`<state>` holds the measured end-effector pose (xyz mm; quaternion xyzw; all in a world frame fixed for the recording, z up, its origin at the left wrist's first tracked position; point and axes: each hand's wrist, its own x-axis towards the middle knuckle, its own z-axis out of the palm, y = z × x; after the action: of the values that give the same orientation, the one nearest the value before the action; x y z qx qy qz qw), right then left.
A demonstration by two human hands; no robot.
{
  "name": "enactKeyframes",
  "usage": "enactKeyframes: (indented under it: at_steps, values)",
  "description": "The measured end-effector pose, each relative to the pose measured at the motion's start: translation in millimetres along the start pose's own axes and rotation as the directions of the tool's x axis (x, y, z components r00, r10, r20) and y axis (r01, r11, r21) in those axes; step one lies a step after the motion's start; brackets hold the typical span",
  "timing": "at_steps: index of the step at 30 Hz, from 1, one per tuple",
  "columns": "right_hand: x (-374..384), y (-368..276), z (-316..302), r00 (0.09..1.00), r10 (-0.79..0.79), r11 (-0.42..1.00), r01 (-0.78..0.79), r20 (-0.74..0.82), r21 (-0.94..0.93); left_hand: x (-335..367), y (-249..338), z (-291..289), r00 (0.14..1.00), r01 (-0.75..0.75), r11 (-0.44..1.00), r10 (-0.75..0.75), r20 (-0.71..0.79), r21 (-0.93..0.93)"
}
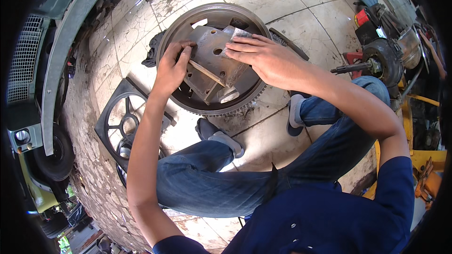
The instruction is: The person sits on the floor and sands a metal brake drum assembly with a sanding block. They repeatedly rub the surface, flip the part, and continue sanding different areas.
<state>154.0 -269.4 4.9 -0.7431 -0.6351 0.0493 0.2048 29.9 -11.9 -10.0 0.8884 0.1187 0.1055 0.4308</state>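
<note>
My left hand (174,63) is closed around the wooden handle of a hammer (206,72), whose metal head rests low on a steel plate. This brown plate (205,47) has round holes and lies across a large round toothed flywheel (188,15). My right hand (263,56) lies with its fingers stretched over a rough grey flat piece (240,33) at the plate's upper right edge. The right thumb is hidden, as is most of the grey piece's underside.
A black frame with a round opening (107,121) lies on the tiled floor (301,37) at left. Dark cloth (153,49) sits by the flywheel. At right stands a machine with a protruding shaft (351,67). My feet are just below the flywheel; a vehicle (26,61) is far left.
</note>
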Motion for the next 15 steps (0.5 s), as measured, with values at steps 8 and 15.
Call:
enactKeyframes:
  at_steps: [8,15]
  values:
    - [-2,-12,5,0.992,-0.122,0.992,0.12,0.042,0.044,0,-6,-3,0.999,0.016,0.999,-0.017,0.034,0.039]
    - [-7,-27,6,0.992,-0.109,0.994,0.108,0.068,0.01,2,-6,2,0.999,-0.042,0.999,0.042,-0.014,0.022]
